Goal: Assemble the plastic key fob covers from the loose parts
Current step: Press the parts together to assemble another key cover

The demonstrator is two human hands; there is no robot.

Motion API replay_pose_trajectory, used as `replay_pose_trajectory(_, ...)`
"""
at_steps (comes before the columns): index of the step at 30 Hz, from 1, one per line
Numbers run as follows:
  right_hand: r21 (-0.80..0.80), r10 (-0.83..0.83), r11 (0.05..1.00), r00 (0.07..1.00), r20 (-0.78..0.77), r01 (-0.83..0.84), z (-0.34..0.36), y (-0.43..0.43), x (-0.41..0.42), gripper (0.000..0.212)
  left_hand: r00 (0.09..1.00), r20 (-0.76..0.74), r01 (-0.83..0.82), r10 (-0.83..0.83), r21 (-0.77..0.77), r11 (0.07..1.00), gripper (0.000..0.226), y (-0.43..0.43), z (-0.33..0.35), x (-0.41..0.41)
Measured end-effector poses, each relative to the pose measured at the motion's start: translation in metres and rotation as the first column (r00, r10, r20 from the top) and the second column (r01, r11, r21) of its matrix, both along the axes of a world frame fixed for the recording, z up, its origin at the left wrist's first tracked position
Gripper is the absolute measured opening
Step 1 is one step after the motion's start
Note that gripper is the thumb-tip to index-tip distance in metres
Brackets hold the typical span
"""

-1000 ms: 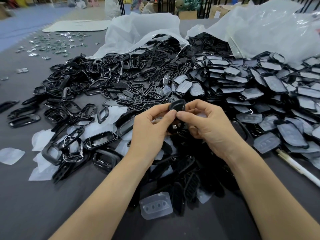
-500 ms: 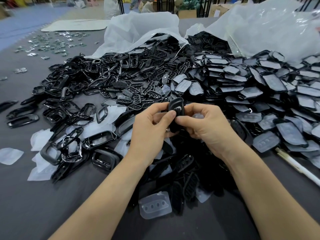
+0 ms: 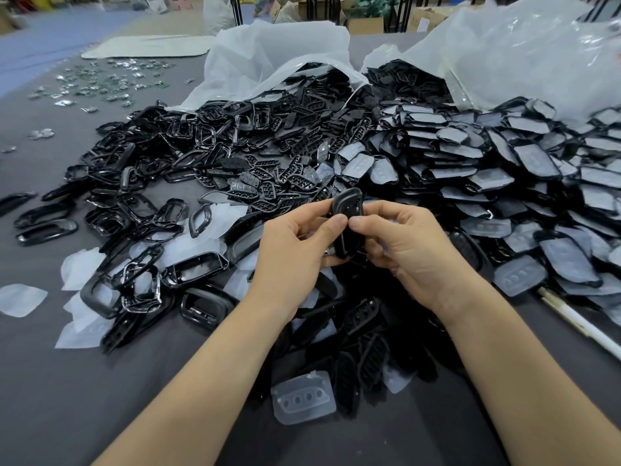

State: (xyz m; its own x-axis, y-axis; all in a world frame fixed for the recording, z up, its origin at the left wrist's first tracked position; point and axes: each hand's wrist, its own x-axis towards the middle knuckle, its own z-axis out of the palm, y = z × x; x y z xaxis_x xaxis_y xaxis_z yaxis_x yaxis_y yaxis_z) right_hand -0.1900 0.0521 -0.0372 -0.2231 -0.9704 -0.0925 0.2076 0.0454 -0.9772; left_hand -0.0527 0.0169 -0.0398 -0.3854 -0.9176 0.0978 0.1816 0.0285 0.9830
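Everywhere black fob parts (image 3: pixel 268 153) across a grey table (image 3: pixel 67 381), cardboard boxes (image 3: pixel 364 25) beyond

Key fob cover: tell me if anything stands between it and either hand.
Nothing visible does. The left hand and right hand both hold the key fob cover directly. Their thumbs meet on its near face and their fingers curl behind it, above the pile of loose black parts.

Grey table (image 3: pixel 50 381); blue floor (image 3: pixel 60 31); cardboard boxes (image 3: pixel 366 23) behind.
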Motion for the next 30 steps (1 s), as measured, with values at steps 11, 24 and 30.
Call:
replay_pose_trajectory(11,0.006,-0.011,1.000,0.997,-0.075,0.012,0.0019,0.0012,0.0027,0.011,0.999,0.035,-0.022,0.023,-0.037,0.999,0.025,-0.0001,-0.0019,-0.0002)
replay_pose_trajectory(24,0.036,-0.015,0.999,1.000,0.016,0.015,0.0046,0.0006,0.0042,0.010,1.000,0.017,-0.023,0.023,0.001,1.000,0.021,0.0015,-0.0015,-0.0009)
replay_pose_trajectory(30,0.046,0.010,0.999,0.997,0.081,-0.014,0.0067,0.0014,0.0021,0.006,0.999,-0.030,-0.026,0.028,0.068,0.997,0.019,0.0013,0.0013,-0.0006)
